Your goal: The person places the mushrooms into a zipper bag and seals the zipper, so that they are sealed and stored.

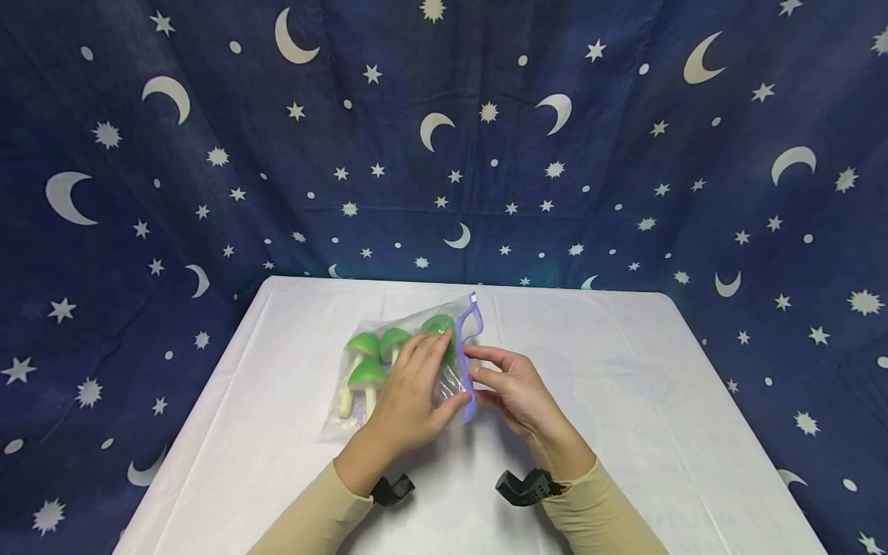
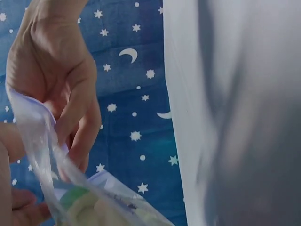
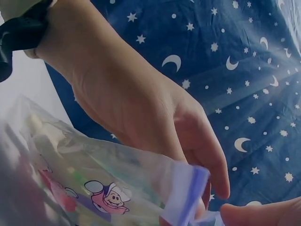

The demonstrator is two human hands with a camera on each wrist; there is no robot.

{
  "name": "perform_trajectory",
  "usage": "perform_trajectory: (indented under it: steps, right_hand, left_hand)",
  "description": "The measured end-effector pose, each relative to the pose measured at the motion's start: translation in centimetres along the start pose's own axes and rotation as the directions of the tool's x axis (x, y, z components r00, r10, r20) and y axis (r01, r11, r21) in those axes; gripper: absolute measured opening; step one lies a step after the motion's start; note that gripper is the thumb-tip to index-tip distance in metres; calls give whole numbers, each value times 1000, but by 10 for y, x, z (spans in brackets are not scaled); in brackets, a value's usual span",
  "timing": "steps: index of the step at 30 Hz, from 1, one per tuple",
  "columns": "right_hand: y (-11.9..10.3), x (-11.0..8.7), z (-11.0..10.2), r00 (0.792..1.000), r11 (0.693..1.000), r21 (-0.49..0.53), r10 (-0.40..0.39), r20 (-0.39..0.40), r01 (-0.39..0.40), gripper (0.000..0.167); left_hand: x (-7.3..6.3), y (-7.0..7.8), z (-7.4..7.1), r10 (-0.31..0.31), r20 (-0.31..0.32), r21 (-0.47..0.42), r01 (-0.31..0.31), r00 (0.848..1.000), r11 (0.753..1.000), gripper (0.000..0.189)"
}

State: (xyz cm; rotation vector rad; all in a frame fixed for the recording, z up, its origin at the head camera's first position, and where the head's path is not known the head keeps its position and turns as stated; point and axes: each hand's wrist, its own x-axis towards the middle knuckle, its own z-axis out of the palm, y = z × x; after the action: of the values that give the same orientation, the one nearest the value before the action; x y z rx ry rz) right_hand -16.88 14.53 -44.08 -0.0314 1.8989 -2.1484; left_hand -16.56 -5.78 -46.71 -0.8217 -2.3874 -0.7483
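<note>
A clear zip bag (image 1: 409,316) with a purple zip strip (image 1: 466,362) holds several green-capped toy mushrooms (image 1: 368,373) with pale stems. My left hand (image 1: 409,393) grips the bag, its fingers lying across the top and its thumb near the strip's lower end. At the strip, my right hand (image 1: 516,385) pinches the bag's edge. The strip bows apart near its upper end. In the right wrist view, the bag's side carries a cartoon print (image 3: 109,197). In the left wrist view, a green cap (image 2: 73,197) shows through the plastic; some fingertips are hidden by the bag.
The bag is above a table with a white cover (image 1: 624,432). Behind and beside the table hangs a dark blue cloth (image 1: 388,139) with moons and stars. A black wrist mount (image 1: 530,487) sits below each hand.
</note>
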Motion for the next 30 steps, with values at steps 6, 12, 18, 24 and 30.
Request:
perform_trajectory:
  steps: [6,12,18,24,30]
  right_hand:
    - [-2,-1,2,999,999,-27,-34,-31,33,52]
    - [-3,0,5,994,995,-92,-37,-107,27,51]
    - [-1,2,3,986,988,-150,-53,-158,29,50]
    - [-6,-1,-4,984,976,-215,-58,-170,21,48]
    - [-16,-9,-10,988,952,-305,-64,-142,18,46]
  left_hand:
    - [4,9,8,-23,-30,48,24,999,999,97]
    - [5,16,10,-62,2,48,62,998,997,96]
    - [7,17,8,-51,18,50,50,999,997,92]
    - [12,14,-1,-11,16,13,11,1000,1000,83]
    - [30,5,-19,-34,40,-69,37,999,997,77]
